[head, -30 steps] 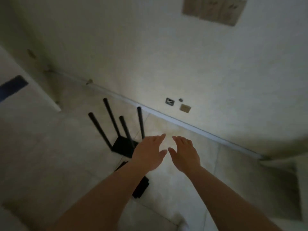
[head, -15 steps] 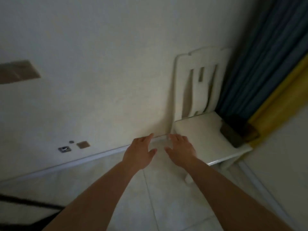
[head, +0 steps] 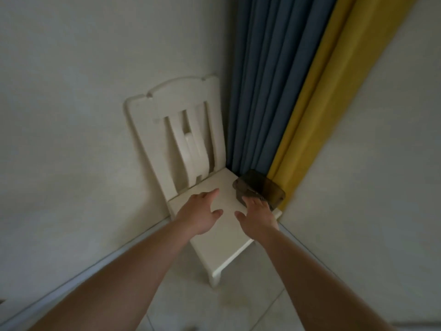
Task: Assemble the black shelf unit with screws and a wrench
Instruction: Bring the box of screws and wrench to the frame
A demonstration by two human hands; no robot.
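Neither grip holds anything: left hand point(head: 200, 215) is spread, fingers straight and apart, palm down above the seat of a white chair point(head: 216, 247); whether it touches the seat cannot be told. Right hand point(head: 259, 217) is likewise extended with fingers relaxed and loosely apart, its fingertips point(head: 250, 200) reaching the near edge of a dark brown object point(head: 260, 187) that sits on the far right part of the seat. Contact between fingertips and the object looks likely but cannot be confirmed; nothing is curled round it. What the brown object is cannot be made out: rounded, dull and partly translucent-looking at its right side. Both bare forearms enter from the bottom of the view and converge on the seat, the hands side by side and near each other but not touching. Chair stands with its slatted back against a pale wall point(head: 71, 115), in a corner of the room. Just right of the chair back hangs a blue curtain point(head: 269, 80), with a yellow curtain point(head: 317, 103) beside it; the brown object lies at the foot of both. Floor point(head: 226, 306) is pale tile, with a light skirting along the wall. Black shelf unit, screws and wrench: none of them is in view. Lighting dim, edges slightly blurred.
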